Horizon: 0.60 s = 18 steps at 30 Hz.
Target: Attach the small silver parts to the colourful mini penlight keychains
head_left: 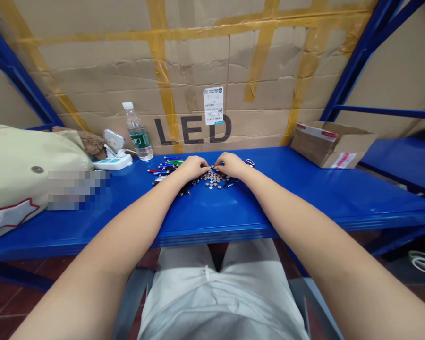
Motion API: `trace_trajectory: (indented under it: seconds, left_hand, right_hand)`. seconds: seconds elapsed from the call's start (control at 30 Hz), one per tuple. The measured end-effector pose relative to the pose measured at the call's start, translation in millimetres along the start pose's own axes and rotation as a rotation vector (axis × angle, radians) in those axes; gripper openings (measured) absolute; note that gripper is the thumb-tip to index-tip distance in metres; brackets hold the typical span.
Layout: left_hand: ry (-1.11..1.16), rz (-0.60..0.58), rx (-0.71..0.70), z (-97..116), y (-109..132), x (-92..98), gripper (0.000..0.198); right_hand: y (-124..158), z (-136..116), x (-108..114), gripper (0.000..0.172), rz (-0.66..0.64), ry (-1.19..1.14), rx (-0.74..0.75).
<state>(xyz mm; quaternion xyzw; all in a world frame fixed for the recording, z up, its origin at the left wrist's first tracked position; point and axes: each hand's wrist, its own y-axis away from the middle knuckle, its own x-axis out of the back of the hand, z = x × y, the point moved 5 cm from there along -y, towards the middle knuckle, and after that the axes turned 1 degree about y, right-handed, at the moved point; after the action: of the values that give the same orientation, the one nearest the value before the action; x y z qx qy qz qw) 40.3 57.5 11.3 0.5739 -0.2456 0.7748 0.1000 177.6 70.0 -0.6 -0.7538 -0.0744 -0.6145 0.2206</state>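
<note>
On the blue tabletop lies a pile of small, round, silvery discs (214,178), like coins or button cells. At the left side of the pile is my left hand (195,167), its thumb and fingertips pinched together. My right hand (230,165) is curled in the same way at the far right of the pile. Whatever sits between the fingertips is too small to make out. Several coloured pens (163,167) lie beside and partly behind my left hand. Clips like carabiners (250,163) rest near my right hand, partly hidden by it.
A water bottle (139,134) stands at the back, near a white power strip (115,162) and a phone (114,140). A pale bag (28,165) takes up the left end. On the right sits an open cardboard box (327,144). Large taped cardboard (191,71) walls the back.
</note>
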Motion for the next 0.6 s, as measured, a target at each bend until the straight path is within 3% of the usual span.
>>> trace_trajectory:
  seconds: [0.4, 0.6]
  left_hand:
    - [-0.052, 0.004, 0.022, -6, 0, 0.2, 0.018]
    - [-0.048, 0.015, 0.000, -6, -1, 1.3, 0.018]
  right_hand:
    - [3, 2, 10, 0.023, 0.003, -0.067, -0.050]
    - [9, 13, 18, 0.016, -0.054, -0.135, 0.062]
